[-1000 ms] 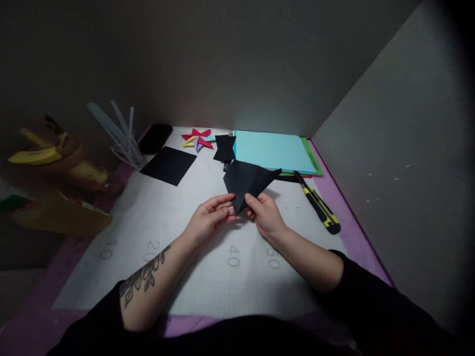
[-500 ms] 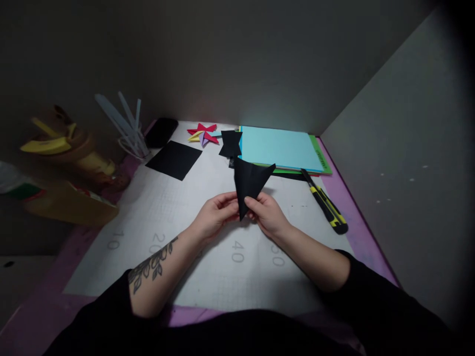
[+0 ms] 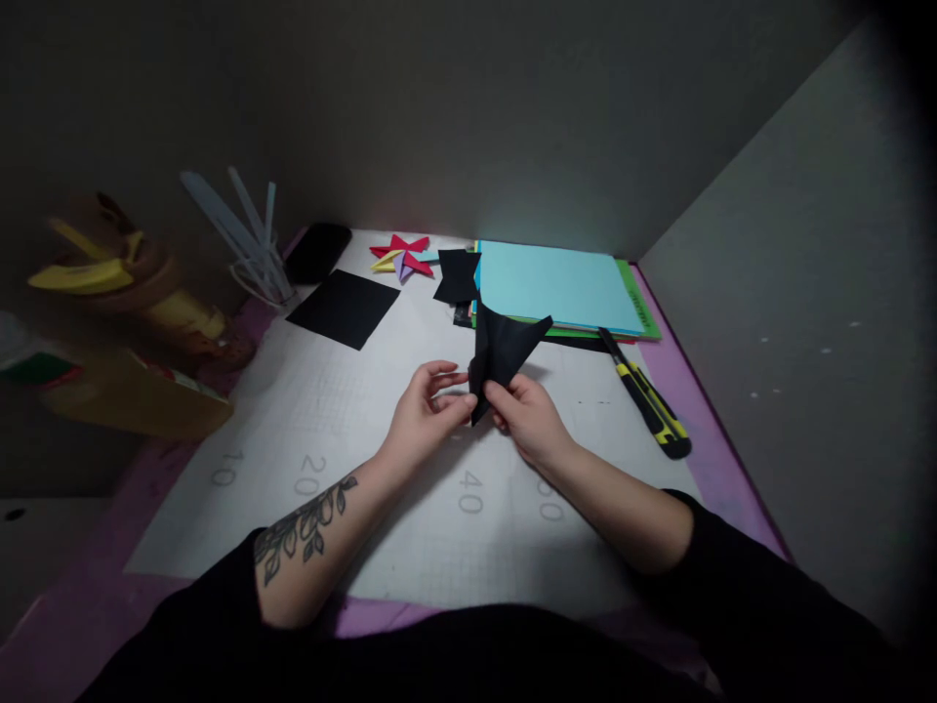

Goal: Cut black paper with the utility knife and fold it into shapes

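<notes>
Between my hands is a folded piece of black paper (image 3: pixel 507 347), held above the mat with its narrow tip pointing down toward me and its wide side away. My right hand (image 3: pixel 533 418) pinches the paper near the tip, thumb on top. On the other side, my left hand (image 3: pixel 431 410) has its thumb and fingertips at the left edge of the paper, the fingers curved and spaced a little apart. Fingertips under the paper are hidden.
Flat on the white mat (image 3: pixel 410 547) lie a black paper square (image 3: pixel 344 309), a black cut-out (image 3: pixel 458 275), folded coloured paper stars (image 3: pixel 402 256), a stack of coloured sheets (image 3: pixel 560 288) and a yellow-black utility knife (image 3: pixel 648 400). At left stand a phone (image 3: pixel 318 252) and a holder with white sticks (image 3: pixel 260 259).
The left side of the black paper has been bent up and inward, and the paper has turned slightly. My left fingers have spread and shifted up along its edge; the right hand keeps its pinch.
</notes>
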`<state>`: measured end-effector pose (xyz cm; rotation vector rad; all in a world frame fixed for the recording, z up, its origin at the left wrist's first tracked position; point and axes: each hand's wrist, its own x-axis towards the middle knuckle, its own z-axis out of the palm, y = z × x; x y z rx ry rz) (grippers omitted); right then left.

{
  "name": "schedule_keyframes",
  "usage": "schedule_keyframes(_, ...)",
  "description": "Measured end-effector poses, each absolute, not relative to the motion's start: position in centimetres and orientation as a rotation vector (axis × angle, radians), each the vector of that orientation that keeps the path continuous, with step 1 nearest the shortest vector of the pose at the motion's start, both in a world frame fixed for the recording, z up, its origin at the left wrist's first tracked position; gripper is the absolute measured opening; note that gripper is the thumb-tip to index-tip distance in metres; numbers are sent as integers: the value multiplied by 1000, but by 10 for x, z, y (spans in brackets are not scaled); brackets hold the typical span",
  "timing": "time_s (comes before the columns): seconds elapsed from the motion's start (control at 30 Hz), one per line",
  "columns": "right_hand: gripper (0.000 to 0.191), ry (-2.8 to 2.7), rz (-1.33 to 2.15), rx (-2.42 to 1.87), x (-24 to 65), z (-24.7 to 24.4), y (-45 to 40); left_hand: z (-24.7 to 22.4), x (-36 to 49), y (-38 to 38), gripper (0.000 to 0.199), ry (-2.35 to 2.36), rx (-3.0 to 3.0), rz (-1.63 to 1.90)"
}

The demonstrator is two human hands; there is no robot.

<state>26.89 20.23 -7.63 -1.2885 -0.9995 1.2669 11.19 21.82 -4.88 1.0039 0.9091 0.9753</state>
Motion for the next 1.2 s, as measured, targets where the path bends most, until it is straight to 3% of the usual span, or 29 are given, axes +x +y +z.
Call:
schedule_keyframes(0.17,37,-1063,1190,-1327,270,-75,201,-48,111,218,27,866,1094,863)
schedule_keyframes(0.37,36,-1107,1195,-1338,270,-73,198,-48,112,221,38,766,747,872)
schedule_keyframes(0.93,34,-1400,1337,-1185,267,-64,194,-51,115,221,26,858,768,911)
schedule_keyframes(1.2,37,-1052,1439,-1273,264,-71,196,-52,109,225,20,842,876,820)
